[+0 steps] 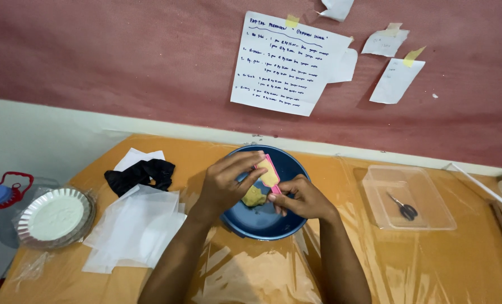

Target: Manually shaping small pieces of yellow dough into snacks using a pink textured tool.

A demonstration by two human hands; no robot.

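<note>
Over the round dark-blue bowl [265, 222], the left hand [225, 183] and right hand [301, 198] meet around a small pink flat-bladed scraper [269, 172] loaded with yellowish dough. The left fingers [250, 160] clamp its upper end while the right fingers [282, 194] pinch the lower end, keeping it above the bowl so the yellow dough lump [255, 196] inside catches any drips. The bowl sits on the plastic-covered orange tabletop [375, 264], between 1 stack of white paper sheets [135, 225] and a clear rectangular plastic tray [409, 197] holding small scissors [404, 208].
</note>
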